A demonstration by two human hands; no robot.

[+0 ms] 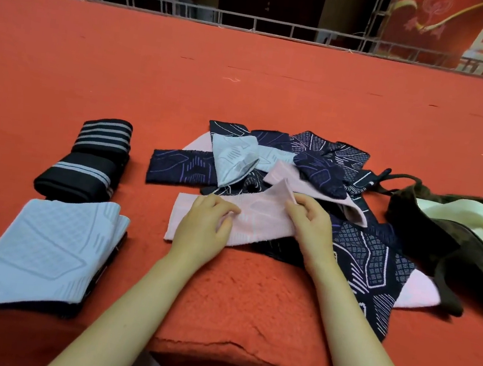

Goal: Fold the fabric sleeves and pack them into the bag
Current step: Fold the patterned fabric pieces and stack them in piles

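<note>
I've got the pink sleeve (255, 220) lying flat right in front of me, between my two hands, so I can fold it over on itself. My right hand (311, 222) pinches its far corner between thumb and fingertips and lifts that flap up a bit, ready to bring it across. My left hand (207, 224) lies on the other end with the fingers bent around the cloth, holding it down so the whole thing doesn't slide on the red desk (246, 91).

Just past my hands is the unsorted pile (297, 165) of navy patterned, light blue and pink sleeves, kept close so the next grab is easy. Well off to the left of my left hand sit the finished ones: a folded light blue sleeve (47, 249) nearest me and the black striped rolls (89, 159) behind it, kept apart so they don't get mixed back in. The dark bag (430, 235) lies open to the right of my right hand, something pale already inside, I think.
</note>
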